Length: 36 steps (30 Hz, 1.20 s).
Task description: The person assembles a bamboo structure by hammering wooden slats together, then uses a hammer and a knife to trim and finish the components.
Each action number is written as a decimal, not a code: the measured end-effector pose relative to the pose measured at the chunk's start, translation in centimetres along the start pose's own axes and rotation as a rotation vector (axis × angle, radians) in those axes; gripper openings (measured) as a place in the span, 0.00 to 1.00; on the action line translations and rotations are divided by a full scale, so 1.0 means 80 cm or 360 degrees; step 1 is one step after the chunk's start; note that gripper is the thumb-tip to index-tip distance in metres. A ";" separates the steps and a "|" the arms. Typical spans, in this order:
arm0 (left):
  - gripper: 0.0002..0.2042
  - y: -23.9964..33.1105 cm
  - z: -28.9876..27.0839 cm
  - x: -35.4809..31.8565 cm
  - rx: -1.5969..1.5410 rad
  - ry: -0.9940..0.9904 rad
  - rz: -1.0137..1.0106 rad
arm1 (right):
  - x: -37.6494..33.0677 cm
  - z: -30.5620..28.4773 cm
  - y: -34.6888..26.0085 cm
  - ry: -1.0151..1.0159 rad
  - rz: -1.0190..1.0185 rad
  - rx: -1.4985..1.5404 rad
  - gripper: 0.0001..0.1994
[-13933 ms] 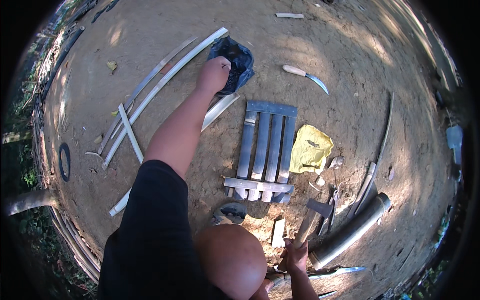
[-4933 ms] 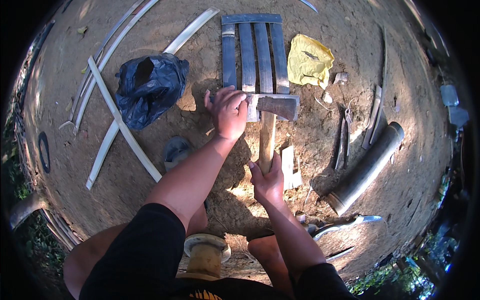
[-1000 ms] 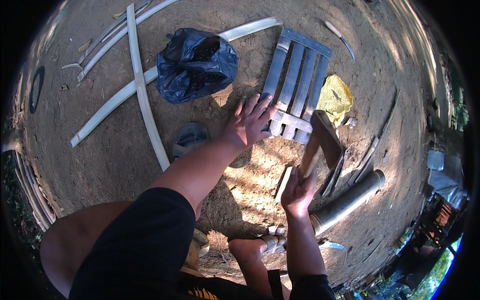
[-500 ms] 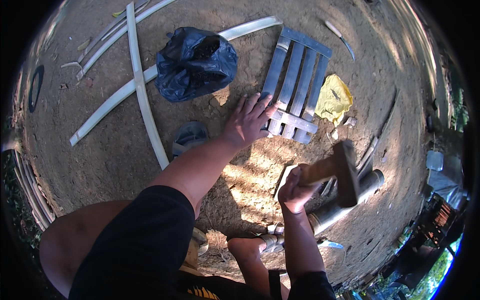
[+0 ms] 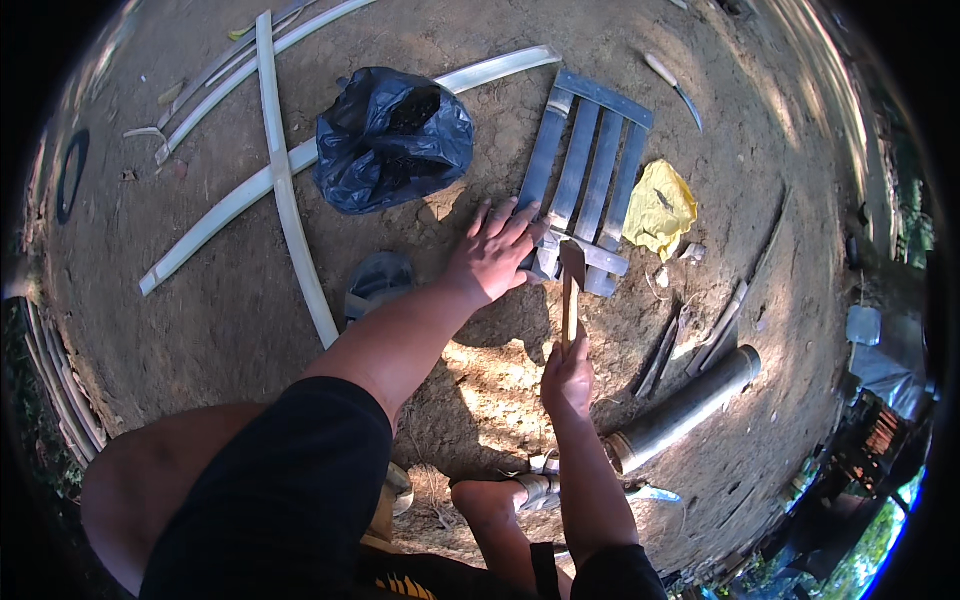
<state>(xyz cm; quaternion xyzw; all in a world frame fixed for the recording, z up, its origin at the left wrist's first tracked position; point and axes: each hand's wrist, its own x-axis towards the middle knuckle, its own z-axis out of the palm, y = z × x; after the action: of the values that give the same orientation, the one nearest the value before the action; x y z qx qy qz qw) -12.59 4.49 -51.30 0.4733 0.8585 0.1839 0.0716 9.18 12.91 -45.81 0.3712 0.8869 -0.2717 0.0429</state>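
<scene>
Down on the bare dirt ground [image 5: 250, 330], the head view shows the left hand [image 5: 493, 252] spread flat, fingers wide, pressing on the lower end of a slatted bamboo panel [image 5: 590, 175]. That panel is made of grey split strips laid side by side, with cross strips at top and bottom. The right hand [image 5: 567, 378] is closed around the wooden handle of a hammer [image 5: 570, 285], whose dark metal head rests at the panel's lower cross strip, just beside the left fingertips. A crumpled dark blue plastic bag [image 5: 393, 138] lies left of the panel, a yellow cloth [image 5: 659, 207] to its right. Long pale bamboo strips [image 5: 280, 180] cross each other further left. A round, smooth bamboo tube [image 5: 685, 410] lies near the right hand.
</scene>
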 end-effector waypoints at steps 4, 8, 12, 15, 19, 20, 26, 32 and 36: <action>0.40 -0.010 -0.004 -0.012 -0.0076 0.0128 0.0020 | 0.006 -0.045 -0.058 0.0472 -0.0311 0.0531 0.18; 0.40 -0.004 -0.009 -0.002 0.0011 0.0001 0.0030 | 0.018 -0.033 -0.073 0.0965 -0.0600 0.1278 0.07; 0.41 -0.004 -0.003 0.000 -0.0072 -0.0006 0.0026 | 0.001 0.000 0.004 -0.0006 0.0111 0.0090 0.20; 0.41 -0.008 -0.001 -0.001 -0.0066 0.0092 0.0040 | -0.021 -0.008 0.002 0.0108 0.0181 0.0146 0.22; 0.43 -0.006 -0.009 -0.004 -0.0062 0.0020 0.0042 | -0.050 -0.006 0.017 0.0152 0.0182 0.0238 0.23; 0.44 -0.007 -0.011 -0.003 -0.0098 0.0004 0.0049 | -0.056 -0.005 0.016 0.0166 0.0201 0.0281 0.23; 0.53 -0.019 -0.013 -0.017 -0.0234 0.0102 -0.0036 | -0.111 0.018 0.057 0.0217 0.0491 0.0295 0.28; 0.48 -0.028 -0.048 -0.009 -0.0062 -0.0110 -0.0055 | -0.142 0.025 0.063 -0.0004 0.0820 0.0724 0.30; 0.43 -0.007 -0.093 0.015 -0.0167 -0.0277 -0.0031 | -0.135 0.038 0.038 0.0194 0.1003 0.1474 0.33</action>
<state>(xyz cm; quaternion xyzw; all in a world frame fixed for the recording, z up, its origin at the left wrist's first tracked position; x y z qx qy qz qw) -15.89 3.36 -44.59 0.4746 0.8428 0.1862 0.1723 18.67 6.22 -46.71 0.6131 0.5222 -0.5849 -0.0966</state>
